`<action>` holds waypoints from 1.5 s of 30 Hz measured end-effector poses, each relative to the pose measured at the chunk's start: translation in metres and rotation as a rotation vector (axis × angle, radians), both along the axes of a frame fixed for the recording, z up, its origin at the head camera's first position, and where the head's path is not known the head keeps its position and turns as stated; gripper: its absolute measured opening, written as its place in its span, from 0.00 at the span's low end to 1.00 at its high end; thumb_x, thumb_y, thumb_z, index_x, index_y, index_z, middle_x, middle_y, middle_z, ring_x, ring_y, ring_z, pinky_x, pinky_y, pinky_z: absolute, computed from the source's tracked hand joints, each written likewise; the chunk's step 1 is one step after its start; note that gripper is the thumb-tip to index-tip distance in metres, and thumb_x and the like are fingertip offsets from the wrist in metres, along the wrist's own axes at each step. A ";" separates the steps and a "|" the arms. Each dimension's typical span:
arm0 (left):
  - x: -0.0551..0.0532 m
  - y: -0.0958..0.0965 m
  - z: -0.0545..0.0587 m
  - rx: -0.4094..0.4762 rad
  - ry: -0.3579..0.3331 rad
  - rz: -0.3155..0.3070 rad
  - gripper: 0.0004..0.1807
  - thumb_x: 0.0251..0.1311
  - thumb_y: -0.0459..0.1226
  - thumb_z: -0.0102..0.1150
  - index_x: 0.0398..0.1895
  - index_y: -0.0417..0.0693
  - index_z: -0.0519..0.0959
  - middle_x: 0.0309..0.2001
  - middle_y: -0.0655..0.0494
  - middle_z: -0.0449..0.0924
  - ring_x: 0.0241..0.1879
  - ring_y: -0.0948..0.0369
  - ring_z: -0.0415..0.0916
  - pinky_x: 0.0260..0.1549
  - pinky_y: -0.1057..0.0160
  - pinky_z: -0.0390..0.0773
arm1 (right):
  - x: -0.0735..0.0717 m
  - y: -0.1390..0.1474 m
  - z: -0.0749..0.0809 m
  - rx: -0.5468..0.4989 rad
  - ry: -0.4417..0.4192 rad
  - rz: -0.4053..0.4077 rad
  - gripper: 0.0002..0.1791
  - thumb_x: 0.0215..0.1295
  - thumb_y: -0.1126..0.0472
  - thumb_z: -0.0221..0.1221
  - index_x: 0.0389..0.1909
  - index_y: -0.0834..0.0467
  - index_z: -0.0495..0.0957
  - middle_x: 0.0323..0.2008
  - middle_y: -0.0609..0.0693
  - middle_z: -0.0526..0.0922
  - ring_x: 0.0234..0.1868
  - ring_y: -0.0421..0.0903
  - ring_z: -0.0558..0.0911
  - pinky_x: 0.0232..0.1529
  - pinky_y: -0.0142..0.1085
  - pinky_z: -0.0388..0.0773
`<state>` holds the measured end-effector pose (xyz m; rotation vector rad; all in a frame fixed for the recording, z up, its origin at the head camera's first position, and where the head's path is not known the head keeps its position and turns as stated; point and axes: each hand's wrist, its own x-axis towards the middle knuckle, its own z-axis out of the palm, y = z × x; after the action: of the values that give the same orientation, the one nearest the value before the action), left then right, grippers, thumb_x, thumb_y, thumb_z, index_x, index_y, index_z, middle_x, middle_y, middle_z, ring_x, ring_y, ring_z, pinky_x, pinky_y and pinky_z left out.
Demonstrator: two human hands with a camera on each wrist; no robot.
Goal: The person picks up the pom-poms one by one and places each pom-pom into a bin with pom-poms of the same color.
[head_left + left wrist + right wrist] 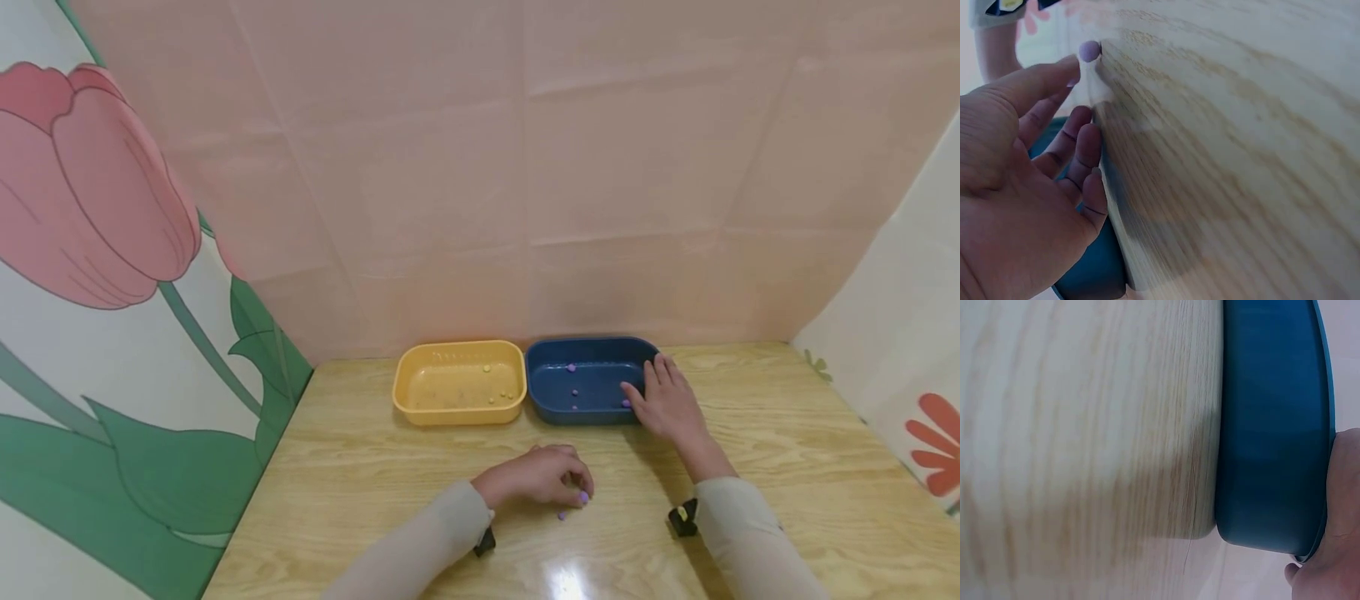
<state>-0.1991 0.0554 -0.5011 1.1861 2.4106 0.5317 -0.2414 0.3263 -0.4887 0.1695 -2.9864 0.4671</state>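
My left hand [543,475] is low over the table, its thumb and index finger pinching a small purple ball [583,497]. A second purple ball [562,516] lies on the wood just outside the thumb; the left wrist view shows a purple ball [1089,51] beyond the thumb tip. My right hand [670,404] lies across the right end of the blue tray [592,417], fingers extended at the rim and thumb reaching inside. Just below that thumb is a purple ball [626,404]. Farther left in this tray are more purple balls [572,367].
Left of the blue tray, right up against it, stands a yellow tray [457,417] with several small yellow balls [487,368] in its right part. Both trays sit at the back of the wooden table [337,483], before a pinkish hanging sheet [517,208].
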 end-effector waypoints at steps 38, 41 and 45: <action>-0.032 -0.004 0.047 0.229 0.000 0.116 0.06 0.70 0.42 0.62 0.45 0.54 0.84 0.36 0.70 0.80 0.37 0.73 0.74 0.40 0.76 0.75 | 0.001 0.000 -0.001 -0.014 0.035 0.000 0.45 0.81 0.40 0.40 0.72 0.81 0.52 0.75 0.79 0.45 0.77 0.72 0.44 0.76 0.60 0.40; -0.036 -0.005 0.050 0.256 -0.020 0.148 0.07 0.70 0.42 0.62 0.46 0.53 0.84 0.37 0.70 0.82 0.39 0.74 0.75 0.43 0.76 0.75 | 0.001 -0.001 0.000 -0.018 0.018 -0.004 0.46 0.81 0.40 0.39 0.72 0.81 0.50 0.75 0.78 0.44 0.77 0.72 0.43 0.76 0.61 0.40; -0.042 -0.005 0.055 0.284 -0.051 0.195 0.08 0.70 0.42 0.63 0.47 0.52 0.84 0.38 0.70 0.82 0.40 0.73 0.76 0.44 0.74 0.76 | 0.000 -0.002 0.001 -0.007 -0.004 -0.001 0.46 0.81 0.39 0.37 0.73 0.81 0.49 0.75 0.79 0.43 0.77 0.72 0.42 0.76 0.61 0.39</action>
<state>-0.2410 0.0503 -0.4465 1.0334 2.4790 0.9807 -0.2411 0.3248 -0.4878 0.1669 -2.9881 0.4775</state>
